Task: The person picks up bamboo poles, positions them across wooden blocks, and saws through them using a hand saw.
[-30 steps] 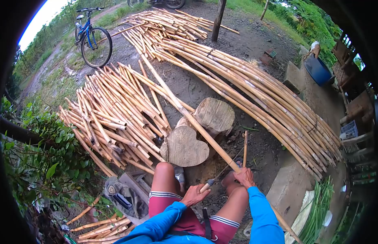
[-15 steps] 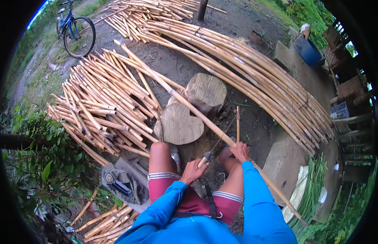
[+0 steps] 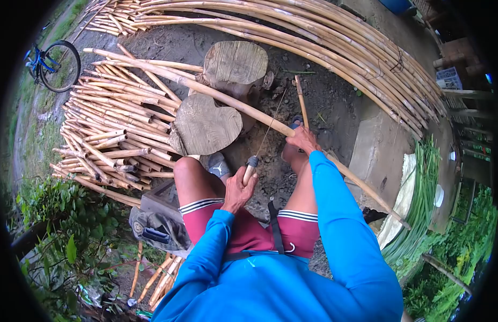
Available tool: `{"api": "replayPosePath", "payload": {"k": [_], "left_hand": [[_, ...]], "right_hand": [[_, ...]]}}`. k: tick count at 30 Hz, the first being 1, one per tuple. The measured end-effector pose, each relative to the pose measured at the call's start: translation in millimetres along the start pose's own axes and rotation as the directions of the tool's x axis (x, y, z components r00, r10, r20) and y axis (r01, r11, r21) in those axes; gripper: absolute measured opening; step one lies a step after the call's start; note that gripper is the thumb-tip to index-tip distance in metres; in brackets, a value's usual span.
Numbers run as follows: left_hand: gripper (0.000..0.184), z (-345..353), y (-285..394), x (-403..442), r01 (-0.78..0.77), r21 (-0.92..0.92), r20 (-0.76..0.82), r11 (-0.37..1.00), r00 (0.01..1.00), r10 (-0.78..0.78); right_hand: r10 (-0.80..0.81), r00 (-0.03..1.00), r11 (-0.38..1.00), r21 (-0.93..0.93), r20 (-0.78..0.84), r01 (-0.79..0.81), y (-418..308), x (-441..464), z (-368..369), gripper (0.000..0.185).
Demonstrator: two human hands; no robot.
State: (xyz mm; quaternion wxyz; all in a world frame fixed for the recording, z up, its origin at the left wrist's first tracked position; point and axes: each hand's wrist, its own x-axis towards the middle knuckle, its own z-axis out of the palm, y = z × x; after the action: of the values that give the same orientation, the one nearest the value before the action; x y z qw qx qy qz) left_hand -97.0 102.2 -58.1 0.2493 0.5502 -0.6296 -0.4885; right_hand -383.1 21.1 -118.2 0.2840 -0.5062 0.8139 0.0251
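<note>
My left hand (image 3: 240, 190) is closed around the pale handle of a long-bladed knife (image 3: 267, 130). Its thin blade appears nearly edge-on, angled up and away toward the pole; whether it touches the pole I cannot tell. My right hand (image 3: 305, 138) grips a long bamboo pole (image 3: 233, 103) from above. The pole slants from the cut pile on the left, past two wood stumps, down to the right beyond my right knee. A short bamboo stick (image 3: 301, 102) stands just beyond my right hand. The nearer stump (image 3: 206, 126) lies ahead of my left knee.
Many cut bamboo pieces (image 3: 109, 131) are heaped at left. Long bamboo poles (image 3: 313, 35) curve across the back and right. A cap (image 3: 157, 231) lies by my left thigh, green stalks (image 3: 420, 188) lie at right, and a blue bicycle (image 3: 53, 67) stands far left.
The view has tilted down and shifted, so the stumps and piles sit higher and farther left. Both hands keep their holds on the knife and the pole.
</note>
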Motion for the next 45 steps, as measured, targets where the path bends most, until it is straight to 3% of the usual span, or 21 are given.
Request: {"api": "replayPosePath", "payload": {"k": [7, 9, 13, 15, 20, 23, 25, 29, 31, 32, 34, 35, 36, 38, 39, 40, 41, 42, 44, 45], "left_hand": [[0.026, 4.4, -4.6, 2.8, -0.086, 0.062, 0.006, 0.994, 0.996, 0.086], [0.026, 6.8, -6.0, 3.6, -0.082, 0.052, 0.012, 0.995, 0.997, 0.082], [0.024, 7.7, -12.5, 2.8, -0.046, 0.038, 0.026, 0.998, 0.999, 0.045], [0.024, 8.1, -16.7, 1.8, -0.028, 0.067, 0.054, 0.997, 0.998, 0.024], [0.023, 14.8, -19.6, 6.2, -0.008, 0.036, 0.046, 0.999, 0.999, 0.007], [0.020, 14.3, -11.3, 5.8, -0.062, 0.027, 0.013, 0.998, 0.998, 0.061], [0.019, 14.4, -6.1, 6.8, -0.118, 0.017, -0.012, 0.993, 0.993, 0.118], [0.023, 23.3, -17.3, 19.6, -0.086, 0.069, 0.059, 0.994, 0.995, 0.082], [0.027, 25.0, -18.5, 25.4, 0.099, 0.034, 0.134, 0.994, 0.986, -0.103], [0.028, 25.9, -18.7, 26.1, 0.100, 0.006, 0.116, 0.995, 0.988, -0.100], [0.028, 24.8, -23.0, 29.3, 0.091, 0.011, 0.120, 0.996, 0.989, -0.091], [0.027, 24.3, -25.4, 30.7, 0.082, 0.011, 0.120, 0.997, 0.989, -0.083], [0.028, 23.2, -23.3, 31.5, 0.102, 0.000, 0.129, 0.995, 0.986, -0.102], [0.028, 23.6, -20.9, 33.7, 0.091, 0.020, 0.120, 0.996, 0.988, -0.092], [0.029, 24.0, -20.3, 35.0, 0.077, 0.040, 0.113, 0.996, 0.990, -0.081], [0.029, 24.4, -17.0, 35.8, 0.082, 0.036, 0.107, 0.996, 0.991, -0.086], [0.030, 25.6, -13.5, 36.9, 0.106, 0.035, 0.111, 0.994, 0.988, -0.109], [0.031, 26.8, -11.2, 37.7, 0.130, 0.036, 0.117, 0.991, 0.984, -0.134], [0.032, 30.5, -14.0, 40.4, 0.122, 0.052, 0.114, 0.991, 0.985, -0.128], [0.032, 32.4, -16.9, 40.8, 0.112, 0.071, 0.116, 0.991, 0.986, -0.119]], "right_hand": [[-0.031, 0.994, 0.999, -0.006, 0.107, 0.032, 11.9, 20.5, 5.3, 0.045], [-0.075, 0.926, 0.990, 0.136, 0.369, 0.026, 15.1, 26.3, -5.4, 0.045], [-0.144, 0.909, 0.963, 0.268, 0.390, 0.038, 12.9, 21.8, -8.9, 0.045], [-0.123, 0.945, 0.969, 0.242, 0.304, 0.049, 14.9, 25.6, -0.9, 0.045], [-0.087, 0.958, 0.995, 0.074, 0.274, 0.069, 20.4, 28.9, 9.7, 0.050], [-0.213, 0.977, 0.977, 0.016, -0.005, 0.213, 26.9, 26.9, 20.5, 0.052], [-0.124, 0.979, 0.988, 0.116, 0.161, 0.106, 18.5, 20.3, 9.3, 0.052], [-0.110, 0.993, 0.993, 0.045, 0.045, 0.107, 12.3, 14.3, 10.2, 0.048], [-0.140, 0.985, 0.990, 0.035, 0.100, 0.138, 13.8, 19.4, 9.7, 0.052], [-0.141, 0.985, 0.990, 0.038, 0.100, 0.138, 17.8, 23.2, 6.5, 0.052], [-0.267, 0.876, 0.948, 0.274, 0.401, 0.163, 23.1, 21.2, -11.5, 0.064], [-0.266, 0.876, 0.948, 0.275, 0.402, 0.162, 30.6, 16.8, -5.6, 0.064], [-0.445, 0.875, 0.822, 0.475, 0.191, 0.315, 37.9, 7.8, 2.6, 0.061], [-0.568, 0.822, 0.633, 0.612, -0.051, 0.475, 43.3, 10.8, 10.0, 0.060], [-0.380, 0.908, 0.773, 0.600, 0.179, 0.206, 28.7, 8.2, -7.7, 0.065], [-0.156, 0.906, 0.853, 0.517, 0.393, -0.077, 21.1, 7.3, -16.3, 0.070], [-0.158, 0.905, 0.856, 0.512, 0.396, -0.075, 26.1, 9.8, -8.5, 0.070], [-0.334, 0.904, 0.781, 0.615, 0.265, 0.108, 38.2, 15.6, 9.3, 0.065], [-0.495, 0.861, 0.669, 0.685, 0.121, 0.289, 37.6, 18.8, 14.6, 0.060], [-0.371, 0.901, 0.735, 0.664, 0.227, 0.135, 29.5, 20.6, 9.3, 0.067]]}}
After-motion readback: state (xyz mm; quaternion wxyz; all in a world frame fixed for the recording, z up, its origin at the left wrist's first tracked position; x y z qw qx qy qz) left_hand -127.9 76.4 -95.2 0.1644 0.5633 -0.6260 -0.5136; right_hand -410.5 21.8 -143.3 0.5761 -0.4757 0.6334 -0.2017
